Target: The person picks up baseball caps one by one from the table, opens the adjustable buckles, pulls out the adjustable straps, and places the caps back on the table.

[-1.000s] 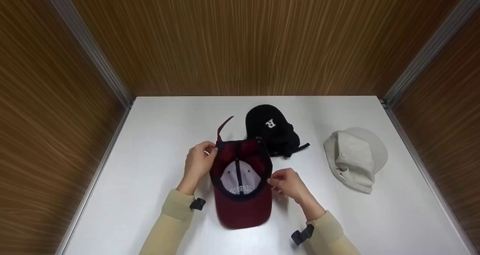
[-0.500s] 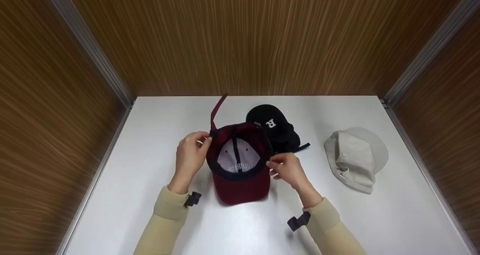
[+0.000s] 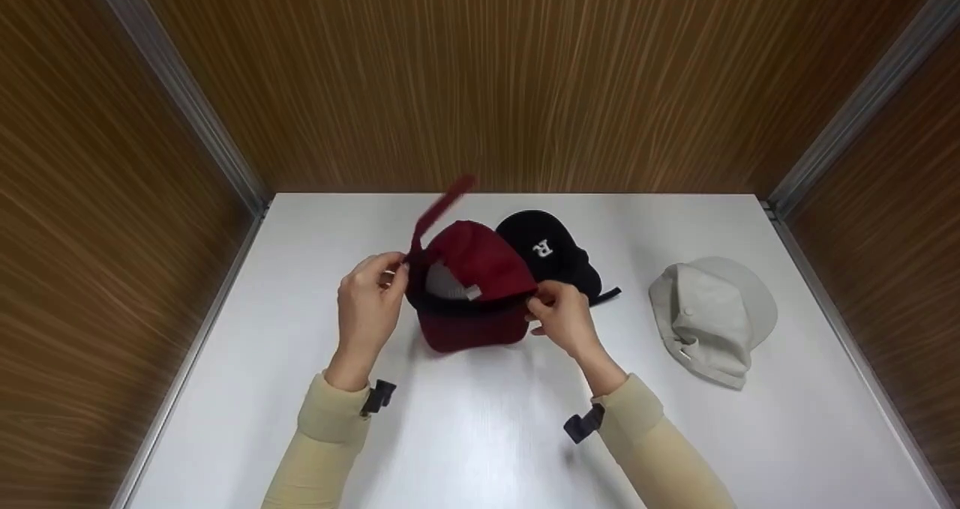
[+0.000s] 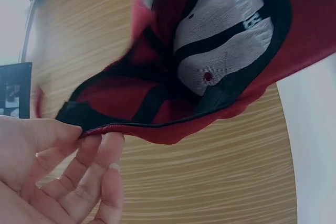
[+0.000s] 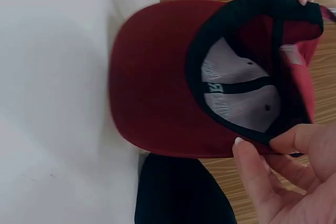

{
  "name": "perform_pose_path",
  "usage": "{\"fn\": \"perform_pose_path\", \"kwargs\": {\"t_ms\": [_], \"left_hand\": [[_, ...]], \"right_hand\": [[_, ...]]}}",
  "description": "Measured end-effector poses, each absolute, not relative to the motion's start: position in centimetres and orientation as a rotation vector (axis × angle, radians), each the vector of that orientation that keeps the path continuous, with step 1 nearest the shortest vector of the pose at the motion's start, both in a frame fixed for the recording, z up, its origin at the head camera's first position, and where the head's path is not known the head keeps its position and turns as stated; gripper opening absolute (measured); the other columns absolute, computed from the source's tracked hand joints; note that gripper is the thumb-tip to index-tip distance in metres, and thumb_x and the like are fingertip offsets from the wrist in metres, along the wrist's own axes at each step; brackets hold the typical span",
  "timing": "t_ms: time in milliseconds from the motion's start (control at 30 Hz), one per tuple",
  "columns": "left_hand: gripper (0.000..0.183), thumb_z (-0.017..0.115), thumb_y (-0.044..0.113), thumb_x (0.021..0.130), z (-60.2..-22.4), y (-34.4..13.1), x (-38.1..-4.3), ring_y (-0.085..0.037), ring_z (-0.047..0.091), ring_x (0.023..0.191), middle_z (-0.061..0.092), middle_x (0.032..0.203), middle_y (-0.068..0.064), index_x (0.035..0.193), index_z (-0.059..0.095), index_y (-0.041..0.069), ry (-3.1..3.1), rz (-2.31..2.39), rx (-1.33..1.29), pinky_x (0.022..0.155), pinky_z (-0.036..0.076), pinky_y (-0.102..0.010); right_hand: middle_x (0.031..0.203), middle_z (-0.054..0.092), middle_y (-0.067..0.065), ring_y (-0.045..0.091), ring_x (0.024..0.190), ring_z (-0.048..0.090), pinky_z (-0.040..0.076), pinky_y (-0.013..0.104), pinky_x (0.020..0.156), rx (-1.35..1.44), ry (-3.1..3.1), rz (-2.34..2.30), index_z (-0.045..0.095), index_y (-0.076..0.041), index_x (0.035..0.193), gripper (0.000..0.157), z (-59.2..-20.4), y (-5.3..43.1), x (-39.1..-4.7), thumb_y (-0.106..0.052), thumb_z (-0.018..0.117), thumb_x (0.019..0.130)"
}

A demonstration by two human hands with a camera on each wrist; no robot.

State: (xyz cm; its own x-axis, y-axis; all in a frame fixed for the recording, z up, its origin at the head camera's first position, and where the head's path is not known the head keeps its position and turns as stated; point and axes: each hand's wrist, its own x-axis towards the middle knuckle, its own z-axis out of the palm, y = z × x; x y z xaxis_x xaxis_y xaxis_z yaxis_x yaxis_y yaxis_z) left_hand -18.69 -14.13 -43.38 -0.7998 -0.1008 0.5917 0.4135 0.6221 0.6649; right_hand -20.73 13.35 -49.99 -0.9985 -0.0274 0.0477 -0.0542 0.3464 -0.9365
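Both hands hold a dark red baseball cap by its rim, above the table. Its brim points toward the person and the dark-banded opening faces them. A red back section folds over part of the pale lining. My left hand pinches the rim at the left, near the base of a loose red strap that sticks up. At the right side, my right hand pinches the rim near the brim, thumb and fingertips on the edge.
Just behind the red cap lies a black cap with a white R, partly covered in the head view. A light beige cap rests farther right on the white table. Wood-grain panels enclose the back and sides.
Both hands have moved the red cap away from the person and slightly left. Its back section has folded over the opening, and the strap has swung higher. The other caps stay put.
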Motion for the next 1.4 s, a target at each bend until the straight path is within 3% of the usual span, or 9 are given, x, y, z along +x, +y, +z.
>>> {"fn": "perform_pose_path", "kwargs": {"t_ms": [333,533,833,1133,1300,1400], "left_hand": [[0.011,0.066,0.000,0.092,-43.8,-15.7,-18.7,-0.009,0.066,0.079,0.070,0.092,-0.003,0.099,0.074,0.003,-2.184,-1.148,-0.402,0.068,0.053,-0.022],[0.010,0.068,0.000,0.090,-44.8,-16.5,-19.1,-0.013,0.067,0.080,0.071,0.093,-0.004,0.098,0.074,0.003,-2.167,-1.158,-0.455,0.069,0.053,-0.021],[0.011,0.069,0.000,0.090,-46.7,-17.5,-19.9,-0.014,0.067,0.078,0.072,0.093,-0.002,0.099,0.074,0.003,-2.170,-1.183,-0.516,0.071,0.053,-0.025],[0.016,0.070,-0.003,0.088,-48.0,-18.0,-19.1,-0.014,0.065,0.083,0.071,0.094,-0.002,0.100,0.075,0.004,-2.259,-1.190,-0.569,0.074,0.053,-0.027],[0.016,0.070,-0.002,0.088,-48.7,-18.3,-18.8,-0.012,0.063,0.082,0.071,0.093,0.000,0.100,0.076,0.006,-2.318,-1.165,-0.518,0.073,0.053,-0.030],[0.015,0.070,-0.001,0.088,-49.0,-18.4,-18.8,-0.013,0.063,0.082,0.071,0.093,-0.001,0.100,0.076,0.006,-2.330,-1.139,-0.493,0.072,0.052,-0.031]], "right_hand": [[0.083,0.067,0.016,0.042,0.080,0.068,0.057,0.035,0.055,0.173,-2.393,1.901,0.068,0.006,0.097,0.012,-51.0,12.6,-22.4,0.007,0.058,0.089],[0.083,0.068,0.017,0.040,0.078,0.069,0.058,0.036,0.058,0.254,-2.384,1.837,0.068,0.006,0.100,0.011,-51.8,12.5,-23.3,0.005,0.061,0.091],[0.085,0.071,0.021,0.045,0.083,0.068,0.056,0.050,0.064,0.293,-2.326,1.773,0.070,0.007,0.101,0.013,-53.1,12.2,-24.1,0.004,0.063,0.091],[0.092,0.071,0.020,0.042,0.087,0.068,0.058,0.036,0.058,0.316,-2.264,1.891,0.068,0.009,0.108,0.019,-54.4,11.8,-24.3,0.008,0.059,0.091],[0.113,0.066,0.024,0.041,0.106,0.062,0.057,0.041,0.074,0.341,-2.250,2.178,0.058,0.011,0.126,0.032,-54.3,11.7,-24.1,0.009,0.054,0.095],[0.122,0.062,0.021,0.034,0.115,0.058,0.052,0.037,0.089,0.348,-2.194,2.339,0.052,0.010,0.133,0.041,-53.9,11.5,-23.9,0.008,0.057,0.092]]}}
